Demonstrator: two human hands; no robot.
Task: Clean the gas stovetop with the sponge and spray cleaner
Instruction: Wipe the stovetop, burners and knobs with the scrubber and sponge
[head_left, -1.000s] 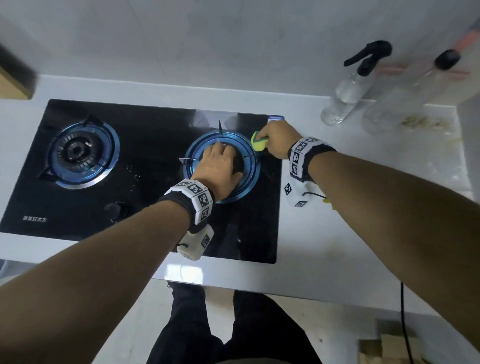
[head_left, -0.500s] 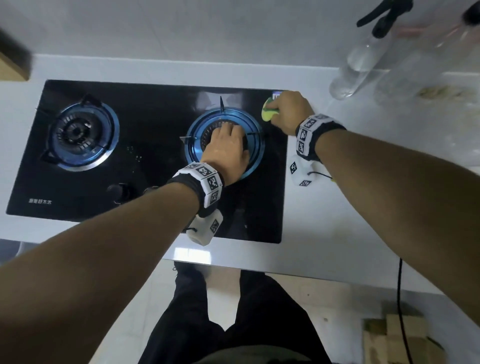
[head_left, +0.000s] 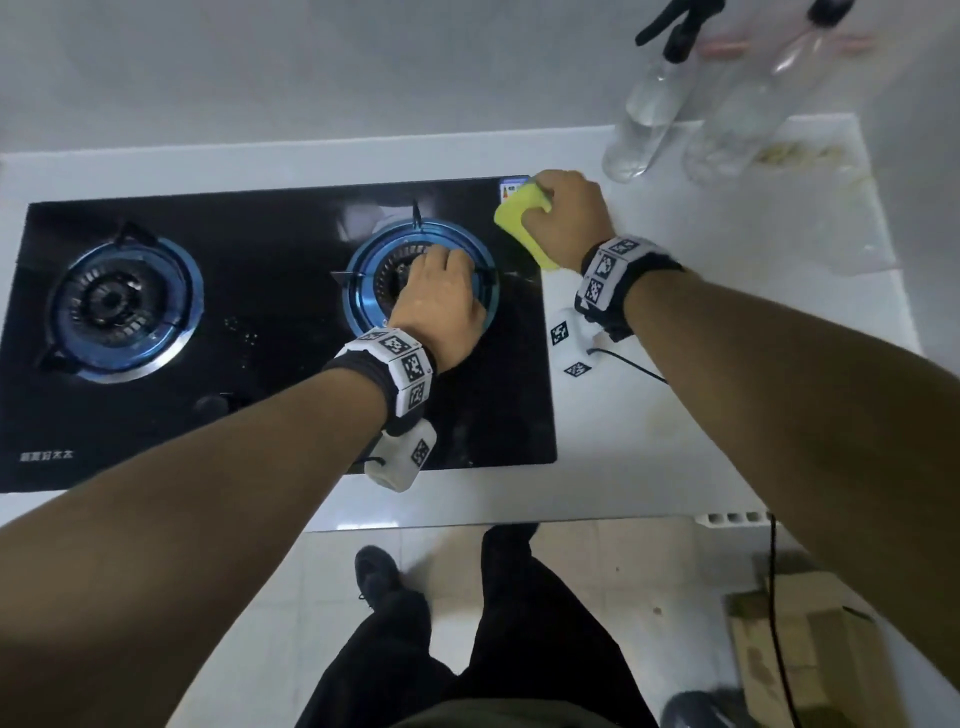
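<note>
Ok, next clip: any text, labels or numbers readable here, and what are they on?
Nothing reads clearly.
Black glass stovetop, front-left corner: white brand lettering, too blurred.
Small coloured sticker at its back-right corner: too small.
White wristband cubes: black-and-white square marker patterns, no words.

sponge (head_left: 519, 223) | moved to stovetop's (head_left: 260, 249) right rear corner

Legible markings: few, none fully readable.
White brand lettering (head_left: 46, 456) sits at the front-left corner of the black stovetop (head_left: 270, 249); characters too blurred to read. A small coloured rating-style label (head_left: 511, 188) sits at its rear-right corner, text illegible. Black-and-white square code markers (head_left: 404, 364) cover both wristbands; they carry no readable characters.
</note>
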